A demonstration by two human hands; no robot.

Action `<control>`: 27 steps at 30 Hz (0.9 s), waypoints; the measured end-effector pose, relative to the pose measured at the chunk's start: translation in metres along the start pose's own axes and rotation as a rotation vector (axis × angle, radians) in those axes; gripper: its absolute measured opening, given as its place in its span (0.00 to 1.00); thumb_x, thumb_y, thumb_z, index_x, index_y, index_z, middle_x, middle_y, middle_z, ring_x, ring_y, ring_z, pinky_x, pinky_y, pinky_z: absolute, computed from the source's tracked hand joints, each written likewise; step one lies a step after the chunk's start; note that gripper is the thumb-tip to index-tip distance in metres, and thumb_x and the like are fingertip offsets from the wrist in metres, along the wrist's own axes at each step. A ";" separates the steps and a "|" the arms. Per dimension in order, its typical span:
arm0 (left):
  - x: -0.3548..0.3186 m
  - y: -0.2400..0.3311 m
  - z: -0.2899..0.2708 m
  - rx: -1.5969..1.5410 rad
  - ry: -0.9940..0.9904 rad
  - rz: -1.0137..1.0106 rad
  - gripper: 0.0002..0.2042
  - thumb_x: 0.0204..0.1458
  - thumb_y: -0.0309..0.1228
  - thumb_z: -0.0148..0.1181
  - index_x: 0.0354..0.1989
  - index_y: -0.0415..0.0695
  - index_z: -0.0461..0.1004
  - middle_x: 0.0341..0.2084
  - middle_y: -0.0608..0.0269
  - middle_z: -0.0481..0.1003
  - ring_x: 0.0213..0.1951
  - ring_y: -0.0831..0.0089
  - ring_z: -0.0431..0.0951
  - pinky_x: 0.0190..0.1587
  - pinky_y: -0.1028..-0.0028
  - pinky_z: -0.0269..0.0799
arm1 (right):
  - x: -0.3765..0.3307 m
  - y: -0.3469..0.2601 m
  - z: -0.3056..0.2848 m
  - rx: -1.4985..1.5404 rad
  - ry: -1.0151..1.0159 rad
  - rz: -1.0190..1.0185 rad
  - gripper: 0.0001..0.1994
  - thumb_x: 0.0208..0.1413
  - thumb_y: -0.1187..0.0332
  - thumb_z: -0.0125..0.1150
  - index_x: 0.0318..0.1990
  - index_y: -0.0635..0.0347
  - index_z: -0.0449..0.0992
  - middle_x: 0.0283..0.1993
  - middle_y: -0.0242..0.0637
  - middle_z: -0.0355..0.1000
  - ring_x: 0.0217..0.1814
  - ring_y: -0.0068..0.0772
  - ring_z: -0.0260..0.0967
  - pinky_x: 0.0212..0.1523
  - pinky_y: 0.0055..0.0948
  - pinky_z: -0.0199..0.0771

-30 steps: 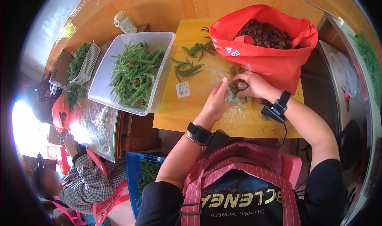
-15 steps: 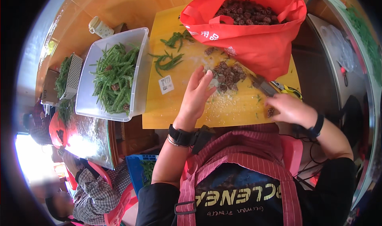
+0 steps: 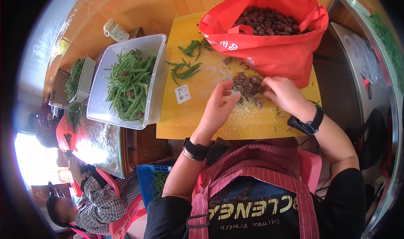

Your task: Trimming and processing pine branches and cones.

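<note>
A small heap of brown pine cones (image 3: pixel 248 86) lies on the yellow tabletop (image 3: pixel 176 123), amid whitish crumbs. My left hand (image 3: pixel 219 106) is at the heap's left side, palm turned toward it, thumb apart from the fingers and nothing visibly held. On the other side my right hand (image 3: pixel 287 96) bends down over the cones. Its fingertips reach the heap's right edge, but whether they grip a cone is hidden. Just behind stands a red fabric bag (image 3: pixel 269 49) filled with pine cones (image 3: pixel 269 21).
To the left, a clear plastic bin (image 3: pixel 158 87) holds green sprigs (image 3: pixel 130 83) and a few cones. Loose sprigs (image 3: pixel 185 70) and a white label (image 3: pixel 182 94) lie beside it. A cup (image 3: pixel 115 31) stands behind. Another person (image 3: pixel 99 201) sits at lower left.
My right hand has moved up and left from the table's right part to the heap. The cone beneath it earlier no longer shows there. My left hand stays beside the heap; the view has shifted slightly.
</note>
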State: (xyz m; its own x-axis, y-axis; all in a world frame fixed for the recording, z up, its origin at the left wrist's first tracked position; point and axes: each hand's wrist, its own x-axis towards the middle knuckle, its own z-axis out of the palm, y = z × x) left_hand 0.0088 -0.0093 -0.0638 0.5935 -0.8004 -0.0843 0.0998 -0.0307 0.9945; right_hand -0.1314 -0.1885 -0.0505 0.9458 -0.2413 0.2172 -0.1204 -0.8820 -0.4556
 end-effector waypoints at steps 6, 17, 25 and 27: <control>-0.003 0.001 0.010 0.935 -0.145 0.421 0.16 0.45 0.29 0.59 0.44 0.41 0.68 0.36 0.51 0.70 0.37 0.56 0.72 0.38 0.66 0.70 | 0.025 0.026 0.020 -0.413 -0.089 0.098 0.04 0.44 0.75 0.51 0.28 0.66 0.70 0.22 0.49 0.69 0.28 0.50 0.70 0.29 0.43 0.71; 0.011 -0.017 0.077 1.350 -0.397 0.392 0.10 0.46 0.29 0.52 0.37 0.42 0.70 0.33 0.51 0.69 0.33 0.61 0.75 0.29 0.68 0.74 | 0.061 0.015 0.037 -0.495 -0.169 0.165 0.09 0.43 0.73 0.49 0.23 0.63 0.76 0.26 0.47 0.73 0.31 0.46 0.73 0.30 0.41 0.74; 0.020 -0.025 0.081 1.462 -0.361 0.391 0.08 0.46 0.28 0.50 0.34 0.43 0.72 0.32 0.54 0.71 0.31 0.65 0.77 0.28 0.72 0.75 | 0.049 -0.002 -0.004 -0.208 0.065 0.052 0.03 0.47 0.73 0.53 0.31 0.60 0.69 0.23 0.45 0.71 0.27 0.48 0.71 0.28 0.40 0.71; 0.021 -0.020 0.076 1.483 -0.346 0.374 0.08 0.46 0.28 0.51 0.34 0.42 0.72 0.31 0.55 0.72 0.31 0.65 0.77 0.27 0.72 0.75 | 0.038 -0.012 -0.024 -0.092 0.109 -0.016 0.03 0.49 0.73 0.53 0.32 0.60 0.67 0.24 0.43 0.72 0.27 0.44 0.72 0.28 0.36 0.71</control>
State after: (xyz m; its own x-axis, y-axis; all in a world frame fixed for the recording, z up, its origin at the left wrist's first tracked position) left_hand -0.0418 -0.0712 -0.0808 0.1776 -0.9839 -0.0178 -0.9735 -0.1783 0.1435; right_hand -0.1014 -0.1971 -0.0157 0.9102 -0.2649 0.3185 -0.1372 -0.9182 -0.3715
